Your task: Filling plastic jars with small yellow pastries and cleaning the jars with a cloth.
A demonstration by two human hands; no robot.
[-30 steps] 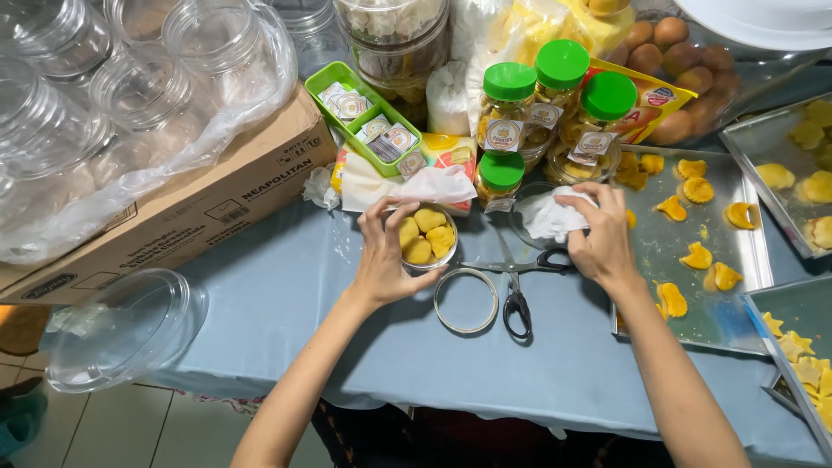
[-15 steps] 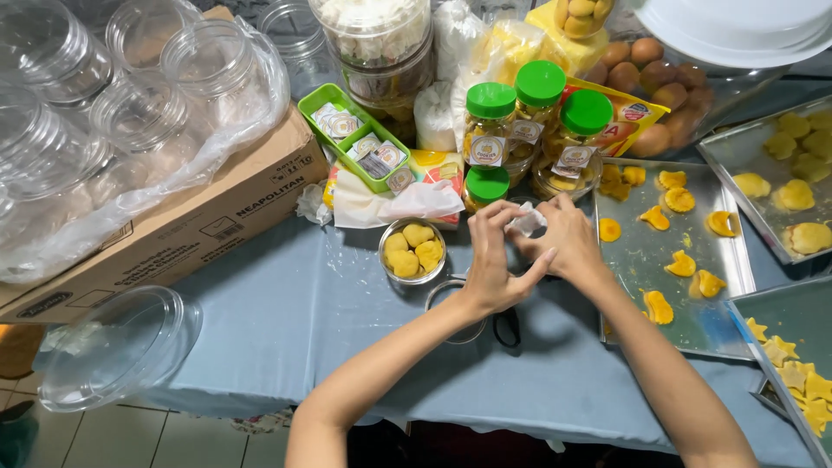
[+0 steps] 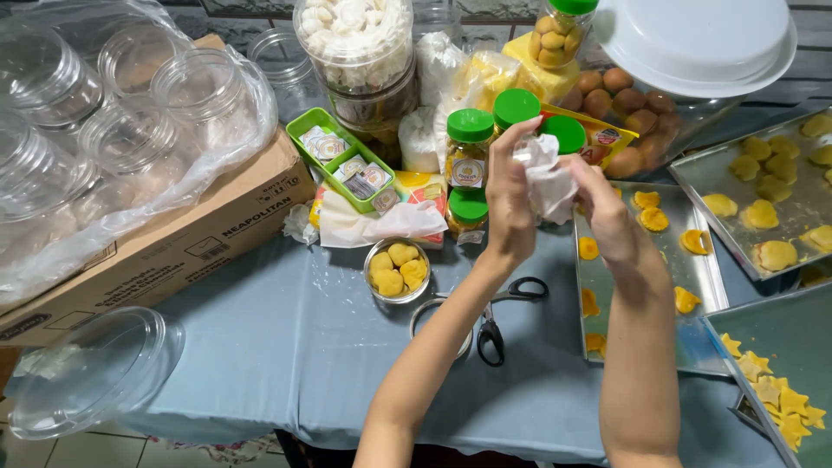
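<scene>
Both hands are raised above the blue-covered surface point(image 3: 286, 347), gripping a crumpled white tissue point(image 3: 548, 178) between them: the left hand point(image 3: 510, 195) pinches its upper edge, while the right hand point(image 3: 607, 208) clasps the soft wad from the other side. The tissue hangs in front of green-lidded jars point(image 3: 471, 152) of yellow cookies. Below and to the left stands a small open clear jar point(image 3: 397, 270) filled with round yellow cookies, nearer the left hand; black-handled scissors point(image 3: 494, 321) lie beside it.
</scene>
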